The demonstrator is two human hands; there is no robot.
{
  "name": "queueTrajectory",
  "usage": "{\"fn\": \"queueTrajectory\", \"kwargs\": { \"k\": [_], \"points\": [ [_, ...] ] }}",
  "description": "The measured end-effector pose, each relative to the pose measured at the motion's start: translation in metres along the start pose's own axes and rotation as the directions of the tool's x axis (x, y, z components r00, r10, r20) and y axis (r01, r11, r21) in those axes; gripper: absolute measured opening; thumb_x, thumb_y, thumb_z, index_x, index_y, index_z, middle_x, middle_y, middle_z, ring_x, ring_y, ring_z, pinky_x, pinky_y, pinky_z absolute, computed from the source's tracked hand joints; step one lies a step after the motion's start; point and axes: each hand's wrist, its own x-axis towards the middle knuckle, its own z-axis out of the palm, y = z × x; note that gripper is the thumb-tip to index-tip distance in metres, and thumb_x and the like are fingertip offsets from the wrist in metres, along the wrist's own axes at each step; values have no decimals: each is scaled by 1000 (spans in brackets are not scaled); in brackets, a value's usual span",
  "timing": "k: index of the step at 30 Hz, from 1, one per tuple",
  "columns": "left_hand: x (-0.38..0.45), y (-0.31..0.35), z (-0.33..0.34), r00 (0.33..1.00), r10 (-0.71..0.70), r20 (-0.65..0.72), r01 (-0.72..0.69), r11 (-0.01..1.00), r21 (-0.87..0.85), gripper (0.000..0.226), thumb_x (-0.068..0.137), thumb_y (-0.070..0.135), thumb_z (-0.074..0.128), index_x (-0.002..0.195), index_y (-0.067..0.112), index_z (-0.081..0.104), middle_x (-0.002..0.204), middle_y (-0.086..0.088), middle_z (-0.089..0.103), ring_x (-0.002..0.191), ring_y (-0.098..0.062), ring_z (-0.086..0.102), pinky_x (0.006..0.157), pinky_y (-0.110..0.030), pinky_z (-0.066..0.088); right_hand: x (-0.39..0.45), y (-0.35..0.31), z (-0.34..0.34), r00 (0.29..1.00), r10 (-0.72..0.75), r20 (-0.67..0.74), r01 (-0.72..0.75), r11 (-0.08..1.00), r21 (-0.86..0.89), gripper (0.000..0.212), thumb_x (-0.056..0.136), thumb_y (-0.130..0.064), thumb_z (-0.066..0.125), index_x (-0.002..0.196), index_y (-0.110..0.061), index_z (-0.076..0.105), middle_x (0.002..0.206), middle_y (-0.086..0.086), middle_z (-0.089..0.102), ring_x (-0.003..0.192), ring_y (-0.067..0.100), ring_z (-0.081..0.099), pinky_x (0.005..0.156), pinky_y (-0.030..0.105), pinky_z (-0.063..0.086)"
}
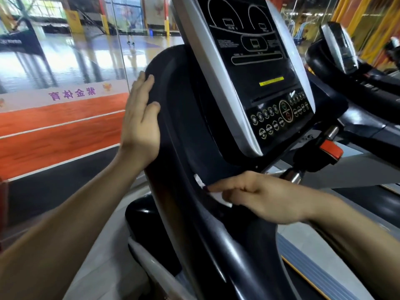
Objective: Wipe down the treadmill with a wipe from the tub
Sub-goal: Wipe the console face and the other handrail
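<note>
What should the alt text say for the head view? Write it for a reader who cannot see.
A person's right hand presses a white wipe against the black side housing of a treadmill, while the left hand rests flat on the housing's outer edge. The console panel with its buttons rises above.

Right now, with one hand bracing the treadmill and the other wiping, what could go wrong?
The right hand presses only a small white wipe on the black console surround, so bare fingers may smear it instead. The wipe sits just below the button panel and near the red safety clip; a stray swipe could press a button. The left hand may leave prints.
</note>
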Motion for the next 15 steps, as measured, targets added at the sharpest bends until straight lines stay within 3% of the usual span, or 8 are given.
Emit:
{"fn": "queueTrajectory", "kwargs": {
  "k": [5,8,11,15],
  "points": [
    [-2,-2,2,999,11,-50,-15,998,-69,55,98,17,36,152,11,44,163,1,32,153,-7,23,128,-40,16,29,-18,32,950,-51,-307,127,964,235,44,105,-3,44,140,-26,58,106,-12,74,97,0,68,87,20,50],
    [-3,-2,2,997,8,-72,-14,997,-81,54,99,18,36,151,11,45,162,4,35,152,-5,25,127,-40,18,55,-38,39,841,-78,-536,230,947,224,48,102,5,44,138,-23,59,114,-11,71,105,-7,63,93,7,44],
    [-4,-2,1,997,18,-76,-24,997,-72,53,99,17,37,151,13,45,161,4,36,151,-5,26,127,-38,19,76,-56,32,785,-123,-607,292,938,188,52,100,9,44,142,-18,57,125,-17,65,118,-16,55,103,5,36],
    [-7,2,2,996,-2,-94,-6,996,-86,55,98,18,38,152,14,43,161,7,36,149,2,27,125,-26,19,51,-55,48,707,-211,-675,324,945,44,52,95,-4,53,133,-38,64,120,-25,68,117,-10,59,103,10,40]
  ]
}}
